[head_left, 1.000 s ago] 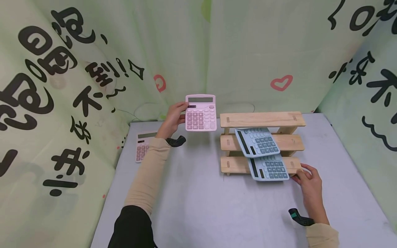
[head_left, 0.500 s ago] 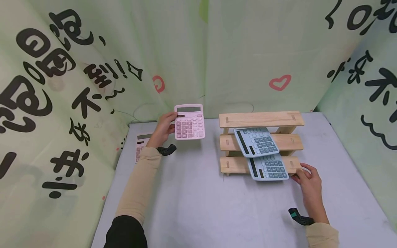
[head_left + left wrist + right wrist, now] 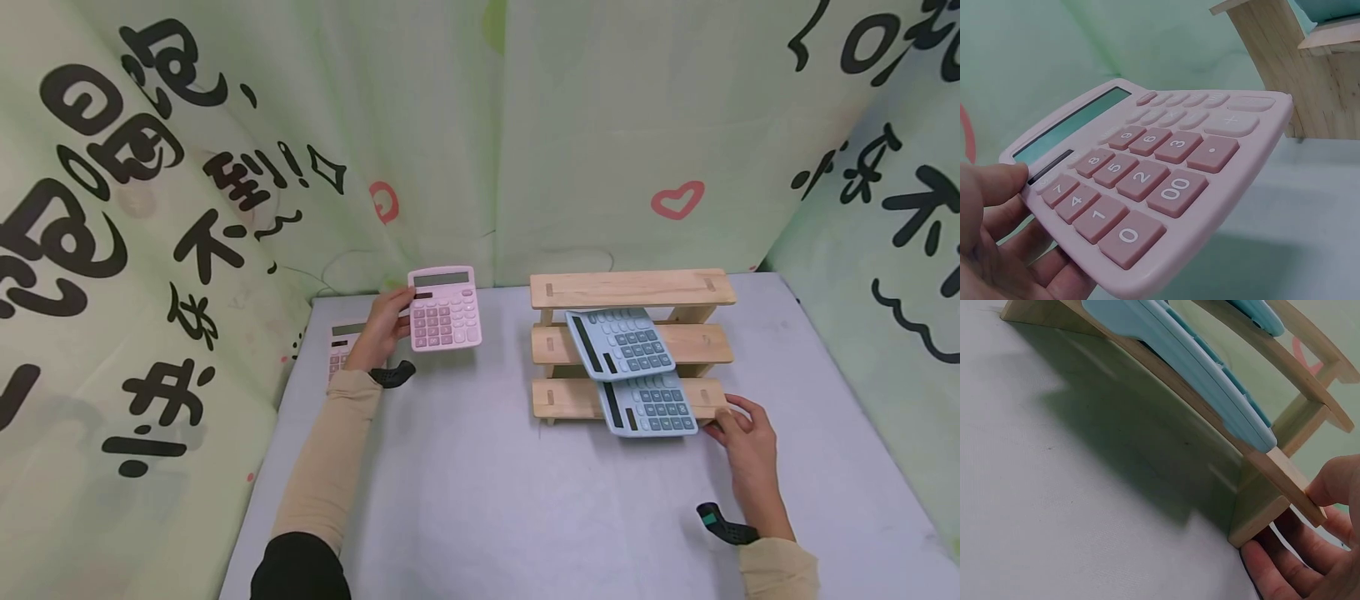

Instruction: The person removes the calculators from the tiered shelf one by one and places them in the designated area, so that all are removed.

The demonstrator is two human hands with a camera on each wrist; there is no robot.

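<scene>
My left hand (image 3: 381,327) holds a pink calculator (image 3: 446,310) by its left edge, thumb on the front and fingers behind. In the left wrist view the calculator (image 3: 1141,181) is tilted and clear of the table. Another pink calculator (image 3: 339,354) lies on the table, partly covered by my left hand and wrist. With my right hand (image 3: 750,450) I grip the right end of the lowest board of a wooden tiered rack (image 3: 566,398); the right wrist view shows the thumb (image 3: 1329,481) on top and fingers beneath. Two blue calculators, upper (image 3: 626,343) and lower (image 3: 652,406), rest overlapping on the rack.
The table (image 3: 525,517) has a pale cloth cover. A light green printed curtain (image 3: 585,150) hangs behind it and along both sides. The rack's top board (image 3: 633,289) carries nothing.
My left hand has moved left and down toward the table with the pink calculator, away from the rack. The right hand and the blue calculators stay where they were.
</scene>
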